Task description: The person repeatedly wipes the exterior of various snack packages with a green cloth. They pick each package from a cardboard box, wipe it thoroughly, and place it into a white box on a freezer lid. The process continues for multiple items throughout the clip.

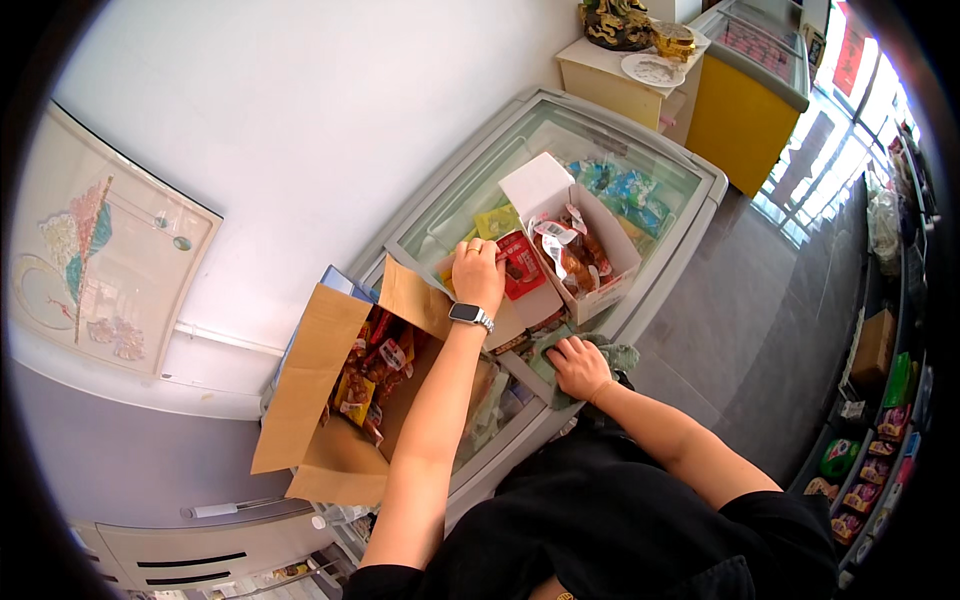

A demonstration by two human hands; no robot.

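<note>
My left hand (478, 276), with a watch on its wrist, has its fingers curled at the edge of a red printed panel or packet (523, 271) beside an open white carton (604, 294). Whether it grips this or only rests there is not clear. Snacks in plastic wrappers (574, 251) fill the carton. My right hand (581, 369) is closed over a grey-green cloth (619, 354) near the front edge of a glass-topped chest freezer (660, 180). By my left forearm, an open cardboard box (319, 375) holds several wrapped snacks (371, 371).
Bagged goods show through the freezer's glass. Behind it, a small cabinet (607, 82) carries a white plate (652, 70) and a dark figurine (616, 26). A yellow freezer (739, 127) stands beyond. Stocked shelves (862, 442) line the right, and a framed picture (105, 255) is on the left.
</note>
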